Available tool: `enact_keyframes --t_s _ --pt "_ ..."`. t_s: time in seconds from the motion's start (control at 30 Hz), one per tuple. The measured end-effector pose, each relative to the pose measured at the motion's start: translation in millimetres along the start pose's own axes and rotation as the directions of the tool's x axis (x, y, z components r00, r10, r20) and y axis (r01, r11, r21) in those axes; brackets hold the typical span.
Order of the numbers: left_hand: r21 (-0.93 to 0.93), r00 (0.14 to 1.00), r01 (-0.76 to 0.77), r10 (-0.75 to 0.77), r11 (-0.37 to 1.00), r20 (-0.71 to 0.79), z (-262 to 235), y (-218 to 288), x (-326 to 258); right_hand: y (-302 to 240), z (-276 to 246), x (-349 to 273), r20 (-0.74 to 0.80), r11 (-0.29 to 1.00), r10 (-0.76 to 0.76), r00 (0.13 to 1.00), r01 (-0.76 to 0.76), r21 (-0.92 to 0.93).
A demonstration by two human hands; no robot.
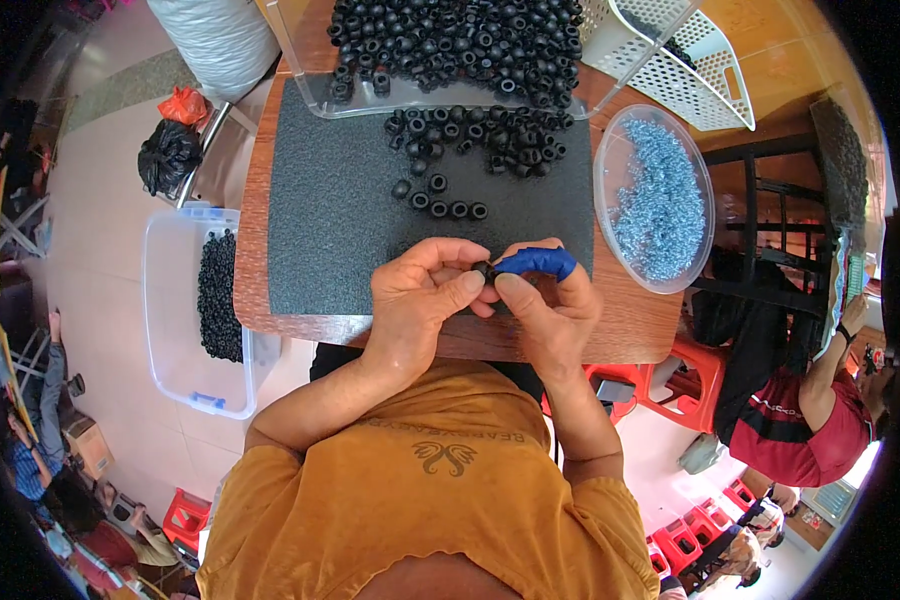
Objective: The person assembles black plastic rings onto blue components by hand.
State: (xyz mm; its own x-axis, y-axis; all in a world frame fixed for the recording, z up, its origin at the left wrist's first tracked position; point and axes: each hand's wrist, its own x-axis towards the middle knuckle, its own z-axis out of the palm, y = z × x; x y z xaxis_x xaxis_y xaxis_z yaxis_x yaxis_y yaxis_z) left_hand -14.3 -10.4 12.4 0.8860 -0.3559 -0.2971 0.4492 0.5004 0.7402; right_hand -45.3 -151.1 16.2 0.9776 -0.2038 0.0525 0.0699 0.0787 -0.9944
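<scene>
A small black rubber ring (481,268) is pinched between the closed fingertips of the left hand (420,295) and right hand (550,300), at the near edge of the dark textured rectangular mat (340,190); the right forefinger is sheathed in a blue finger cot (538,262). More loose black rubber rings (470,140) are scattered at the mat's far edge.

A white perforated basket (692,60) on the wooden table (650,325); red stools (670,375) and a clear floor bin (170,330) nearby

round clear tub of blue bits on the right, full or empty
Nearly full: the round clear tub holds pale blue metal bits across most of its floor.
</scene>
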Motion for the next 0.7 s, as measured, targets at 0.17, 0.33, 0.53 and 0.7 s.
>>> enact_keyframes --t_s 0.17,0.33,0.53,0.7 --pt "0.051 1.000 -0.015 0.015 0.999 -0.002 -1.8 -2.1 -0.6 0.0 1.1 2.4 0.004 0.976 -0.111 0.994 0.110 -0.187" --pt "0.039 1.000 -0.026 0.026 0.999 -0.010 -1.1 -3.8 -0.8 3.4 2.9 2.2 -0.017 0.954 -0.165 0.986 0.155 -0.258" --pt "0.060 0.999 0.053 -0.053 0.997 0.005 -2.7 0.0 1.8 1.5 -0.7 1.5 -0.002 0.922 -0.182 0.983 0.170 -0.349" --pt "0.006 0.990 0.143 -0.143 0.990 -0.009 -3.4 3.7 4.2 -4.9 -0.6 6.6 0.119 0.777 -0.347 0.930 0.356 -0.519"
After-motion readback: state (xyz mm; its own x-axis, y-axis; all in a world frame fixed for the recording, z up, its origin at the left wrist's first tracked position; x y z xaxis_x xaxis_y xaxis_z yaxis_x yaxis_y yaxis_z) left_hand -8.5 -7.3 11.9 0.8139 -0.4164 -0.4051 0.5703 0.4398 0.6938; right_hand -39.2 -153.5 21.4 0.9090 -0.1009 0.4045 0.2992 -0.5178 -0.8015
